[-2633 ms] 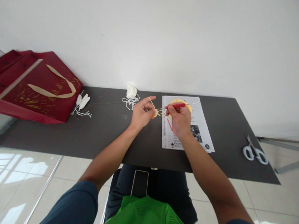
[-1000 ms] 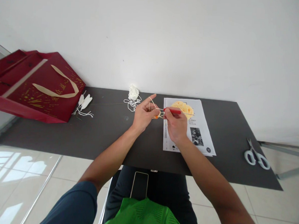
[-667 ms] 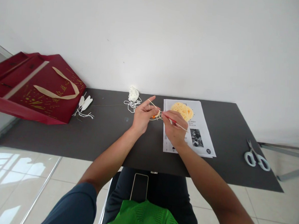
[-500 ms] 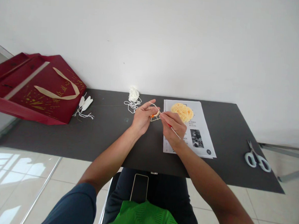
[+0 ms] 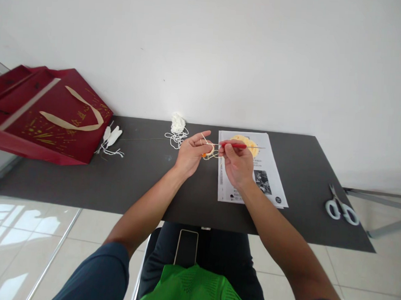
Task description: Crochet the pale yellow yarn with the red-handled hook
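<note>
Over the middle of the table, my left hand (image 5: 190,155) pinches a small cream and orange crochet piece (image 5: 208,153), with a strand of yarn running over its raised forefinger. Between the fingers and thumb of my right hand (image 5: 238,167) is a red-handled crochet hook (image 5: 234,145), lying nearly level with its tip pointing at the piece. A loop of cream yarn hangs between the two hands. Behind my right hand, a bundle of pale yellow yarn (image 5: 251,145) lies on printed sheets (image 5: 274,190), partly hidden.
White yarn (image 5: 178,123) sits by the wall, beyond my left hand. Further left are white crochet pieces (image 5: 113,137) with loose ends and a dark red gift bag (image 5: 63,114). Scissors (image 5: 341,208) lie at the right of the dark table (image 5: 144,187). A phone (image 5: 186,248) rests on my lap.
My right hand has turned palm-up and drawn slightly right, swinging the crochet hook from a downward slant to nearly level. My left hand keeps its grip. The view has shifted slightly.
</note>
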Demonstrator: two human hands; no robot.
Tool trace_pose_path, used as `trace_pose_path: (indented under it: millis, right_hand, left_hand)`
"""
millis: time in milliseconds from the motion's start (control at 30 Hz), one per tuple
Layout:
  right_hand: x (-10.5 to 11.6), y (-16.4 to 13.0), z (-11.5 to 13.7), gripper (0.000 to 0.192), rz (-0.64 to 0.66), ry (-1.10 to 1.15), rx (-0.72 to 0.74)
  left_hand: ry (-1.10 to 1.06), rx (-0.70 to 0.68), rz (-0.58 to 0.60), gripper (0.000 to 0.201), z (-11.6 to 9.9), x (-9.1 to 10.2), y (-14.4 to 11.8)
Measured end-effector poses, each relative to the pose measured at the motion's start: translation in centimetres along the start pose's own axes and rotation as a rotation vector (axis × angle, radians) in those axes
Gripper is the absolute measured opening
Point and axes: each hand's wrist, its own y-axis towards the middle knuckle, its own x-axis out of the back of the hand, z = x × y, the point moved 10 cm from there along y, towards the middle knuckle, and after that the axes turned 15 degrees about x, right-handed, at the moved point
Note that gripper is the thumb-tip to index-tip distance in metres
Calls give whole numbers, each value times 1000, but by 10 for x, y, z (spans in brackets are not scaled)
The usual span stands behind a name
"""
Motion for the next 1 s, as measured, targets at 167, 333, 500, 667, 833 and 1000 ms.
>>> trace_pose_path:
  millis: [167,333,500,667,833,1000]
  right_hand:
    - [7,5,6,22,-9,-49,51]
    - [10,9,11,21,-5,-41,108]
    - [9,11,14,20,13,-2,163]
    - [9,10,16,16,36,-52,191]
    - [9,9,13,13,33,-50,170]
    - [16,9,6,14,-21,-65,101]
  left_hand:
    - [100,-59,-18,58,-6,-1,-3]
    - [141,-83,-40,61,-11,1,-3]
    - [178,-98,-33,59,-13,-1,-4]
    - [210,-138,-29,53,-16,-1,-5]
    - [403,-260,-28,47,-23,-5,-9]
    - [744,-489,-108,46,-35,-12,-23]
